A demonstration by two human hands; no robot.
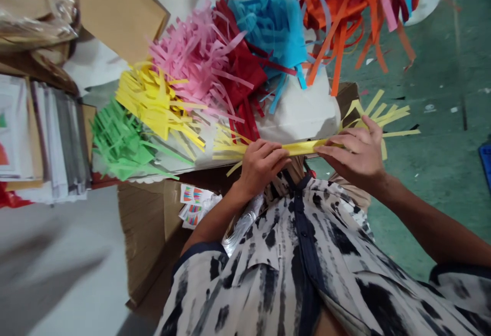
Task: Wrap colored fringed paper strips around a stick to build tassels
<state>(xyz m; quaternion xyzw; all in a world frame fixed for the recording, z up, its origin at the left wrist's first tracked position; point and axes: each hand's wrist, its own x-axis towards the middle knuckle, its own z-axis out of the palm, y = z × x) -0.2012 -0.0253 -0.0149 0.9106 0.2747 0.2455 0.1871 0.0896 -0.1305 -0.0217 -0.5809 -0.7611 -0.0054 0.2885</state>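
A yellow tissue paper tassel point(301, 148) is stretched level between my hands, its middle rolled or folded narrow and its cut strips fanning out at both ends. My left hand point(264, 164) grips it left of the middle, fingers closed over the top. On the other side my right hand point(355, 151) pinches it between thumb and fingers, the index finger raised. Loose strips spread beyond the right hand over the floor side. Others lie on the table edge by the left hand.
Fringed paper piles lie along the table: green point(120, 139), yellow point(149, 98), pink point(195, 54), dark red point(245, 75), blue point(268, 29) and orange point(337, 3). A cardboard box point(143, 239) stands below the table, near printed cards point(195, 205). Packed envelopes point(57, 136) stand at left.
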